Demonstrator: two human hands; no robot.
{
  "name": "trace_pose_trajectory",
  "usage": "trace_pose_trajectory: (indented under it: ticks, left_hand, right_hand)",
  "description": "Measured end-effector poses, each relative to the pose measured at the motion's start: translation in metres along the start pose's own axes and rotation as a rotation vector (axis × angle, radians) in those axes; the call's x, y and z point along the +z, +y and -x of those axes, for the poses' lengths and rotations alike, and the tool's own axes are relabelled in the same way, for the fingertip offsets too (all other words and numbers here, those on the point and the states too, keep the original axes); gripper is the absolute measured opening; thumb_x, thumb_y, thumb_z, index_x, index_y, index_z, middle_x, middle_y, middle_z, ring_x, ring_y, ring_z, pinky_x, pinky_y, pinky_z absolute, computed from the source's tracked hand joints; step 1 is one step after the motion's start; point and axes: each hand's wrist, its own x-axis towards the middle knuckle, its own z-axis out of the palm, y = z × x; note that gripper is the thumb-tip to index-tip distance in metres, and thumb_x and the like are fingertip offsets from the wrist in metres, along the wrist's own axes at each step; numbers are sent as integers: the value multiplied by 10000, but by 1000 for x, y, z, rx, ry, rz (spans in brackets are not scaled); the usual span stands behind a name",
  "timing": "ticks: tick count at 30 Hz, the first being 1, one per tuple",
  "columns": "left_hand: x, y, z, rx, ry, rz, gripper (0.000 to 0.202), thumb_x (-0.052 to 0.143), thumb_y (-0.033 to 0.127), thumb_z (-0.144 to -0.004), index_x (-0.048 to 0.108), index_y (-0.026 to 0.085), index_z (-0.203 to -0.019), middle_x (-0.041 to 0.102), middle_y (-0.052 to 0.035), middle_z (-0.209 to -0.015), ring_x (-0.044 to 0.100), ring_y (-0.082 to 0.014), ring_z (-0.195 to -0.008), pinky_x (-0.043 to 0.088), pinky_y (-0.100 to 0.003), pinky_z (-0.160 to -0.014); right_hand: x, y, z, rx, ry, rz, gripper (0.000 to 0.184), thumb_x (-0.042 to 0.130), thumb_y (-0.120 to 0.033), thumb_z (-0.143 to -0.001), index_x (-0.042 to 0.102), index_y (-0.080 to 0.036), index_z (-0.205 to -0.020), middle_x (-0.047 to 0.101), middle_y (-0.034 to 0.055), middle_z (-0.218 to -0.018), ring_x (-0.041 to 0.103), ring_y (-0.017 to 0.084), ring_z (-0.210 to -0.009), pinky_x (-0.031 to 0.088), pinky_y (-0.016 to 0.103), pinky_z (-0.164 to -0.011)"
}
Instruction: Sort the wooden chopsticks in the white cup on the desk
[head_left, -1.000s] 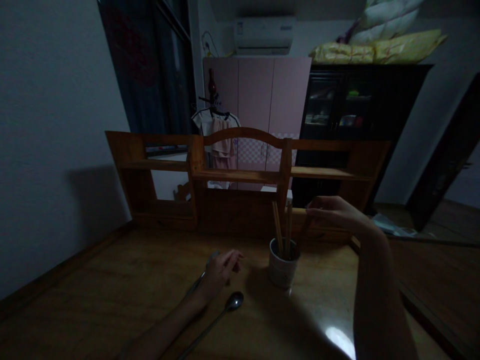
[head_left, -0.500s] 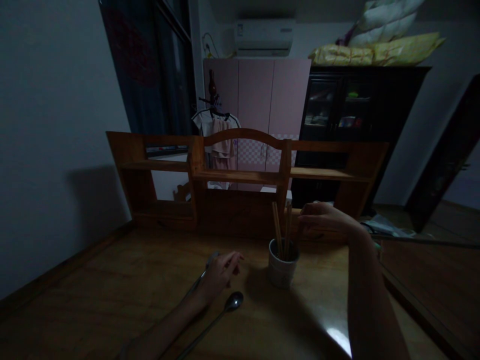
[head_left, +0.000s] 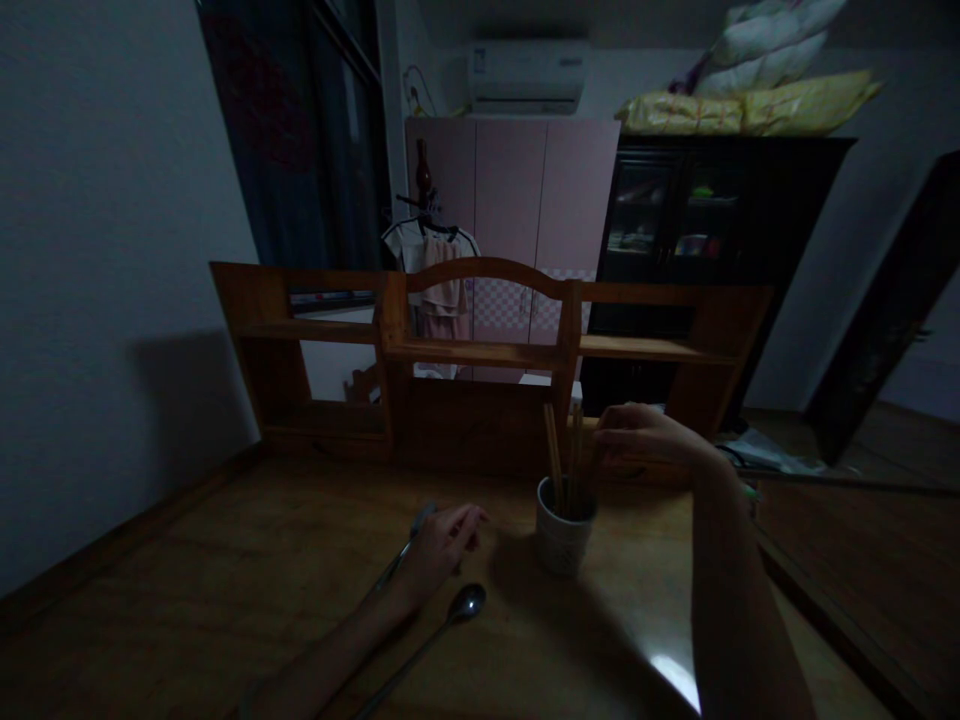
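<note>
A pale cup [head_left: 564, 545] stands on the wooden table with several light wooden chopsticks [head_left: 555, 460] upright in it. My right hand [head_left: 637, 432] is raised at the cup's right side, its fingers pinched and pointing down toward the rim. Something thin and dark seems to run below those fingertips, too dim to name. My left hand [head_left: 446, 540] rests on the table left of the cup, fingers loosely bent and holding nothing visible. A long-handled metal spoon [head_left: 469, 600] lies in front of it. Behind this hand lies another metal utensil [head_left: 422, 517], its handle partly hidden by my wrist.
A wooden shelf unit [head_left: 480, 350] rises along the table's far edge. To the left is a wall [head_left: 112, 250]. Beyond the shelf stand a pink wardrobe [head_left: 510, 190], a dark cabinet [head_left: 720, 200] and hanging clothes [head_left: 442, 270]. The room is dim.
Both hands, the cup and the utensils stay almost where they were. Only a slight shift of the whole view shows.
</note>
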Motion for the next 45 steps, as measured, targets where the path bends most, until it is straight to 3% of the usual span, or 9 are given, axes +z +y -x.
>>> trace_pose_trajectory:
  ticks: [14,23,29,32,34,38,40,43,45]
  left_hand:
    - [1,-5,-1,28,-11,-16,410,343,446,-952,675,205,-936,634,-3,-718,625,-145,-706,473,-258,-703]
    - [1,-4,0,-40,-29,17,442,345,500,-933,671,202,-945,628,-21,-740,621,-160,-706,442,-202,-495]
    - [0,-3,0,5,-18,-11,416,350,459,-945,677,201,-944,636,-14,-727,619,-158,-712,474,-247,-641]
    - [1,-4,-3,-3,13,-58,414,328,456,-953,661,209,-935,632,-18,-751,613,-169,-740,474,-262,-668]
    - [1,-7,-6,22,51,-152,376,338,428,-955,645,212,-928,636,-31,-822,610,-179,-815,475,-282,-748]
    - [-1,-24,-6,48,120,-508,255,435,332,-911,611,207,-1046,571,-87,-1110,543,-221,-1060,421,-339,-941]
    - [-5,-34,-5,-2,137,-732,316,481,330,-872,581,184,-1134,513,-128,-1213,481,-273,-1145,400,-383,-970]
    - [-13,-46,-4,-95,127,-966,412,484,386,-855,554,132,-1171,509,-174,-1194,450,-335,-1145,383,-438,-954]
    - [-20,-54,-6,-155,112,-995,464,465,427,-858,516,120,-1201,524,-169,-1144,468,-329,-1109,390,-424,-927]
  right_hand:
    - [3,14,-7,70,30,-68,337,693,-504,-751,627,-177,-801,700,9,-723,692,194,-683,559,312,-662]
    - [2,12,-6,63,3,-11,395,663,-564,-755,649,-174,-814,704,22,-722,683,198,-678,546,314,-656]
    - [-1,12,-2,63,41,87,439,633,-611,-762,668,-175,-788,689,18,-711,660,187,-666,521,279,-613]
    - [-6,9,0,17,145,168,449,608,-616,-787,692,-179,-852,699,20,-778,654,193,-719,508,265,-605]
    - [-9,6,0,-27,284,182,458,601,-614,-799,699,-180,-910,712,36,-833,661,206,-762,515,270,-623]
    - [-13,-1,1,-110,658,181,464,596,-610,-812,688,-176,-947,722,62,-814,681,218,-738,526,276,-598]
    - [-13,-5,2,-152,782,194,454,586,-606,-824,684,-177,-937,719,64,-788,688,222,-721,523,270,-565]
    - [-13,-8,5,-204,853,212,436,574,-591,-841,684,-178,-921,718,67,-777,695,221,-709,525,266,-555]
    - [-12,-10,7,-227,866,223,422,570,-577,-851,686,-176,-905,717,66,-761,694,214,-685,527,267,-560]
